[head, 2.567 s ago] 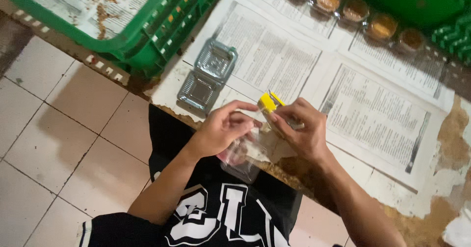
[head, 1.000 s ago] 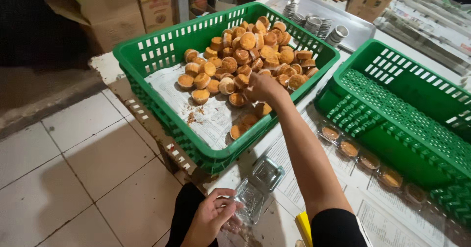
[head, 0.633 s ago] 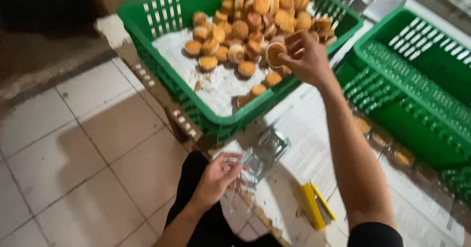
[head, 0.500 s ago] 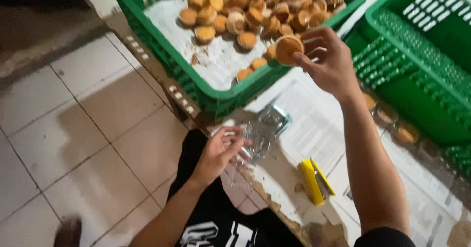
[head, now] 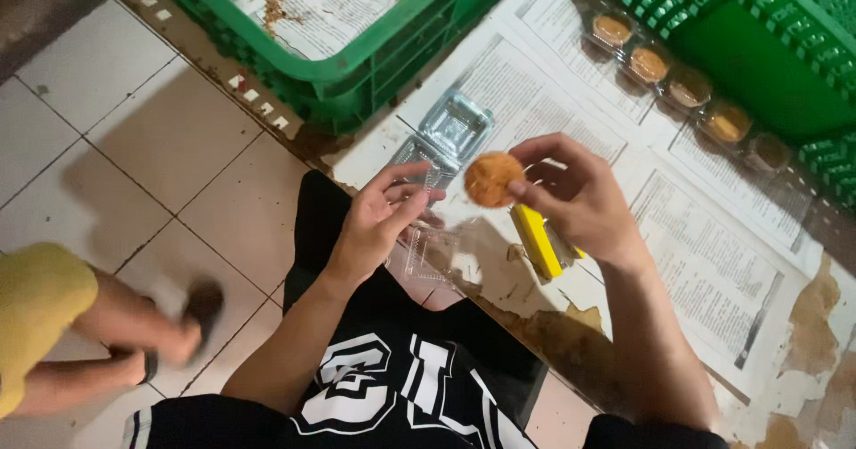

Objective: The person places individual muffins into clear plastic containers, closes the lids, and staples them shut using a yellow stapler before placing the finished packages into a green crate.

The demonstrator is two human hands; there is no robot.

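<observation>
Since half a second ago the right hand has drawn back from the green crate toward the body, carrying the round brown cake with it, and the view has tipped down so that most of the crate's pile is out of sight.

Nearest, at about seven o'clock from the cake, the left hand rests with its fingers closed on a clear plastic container, thumb on top (how firmly, I cannot tell). Just to the right lies a yellow stapler-like tool on the newspaper-covered table. Above it, the right hand's fingertips are clamped on the cake's edge, holding it off the table. At eleven o'clock from the cake sits another empty clear container. Farther, at one o'clock, a row of filled containers runs beside a second green crate. Another person's leg shows at nine o'clock.
</observation>
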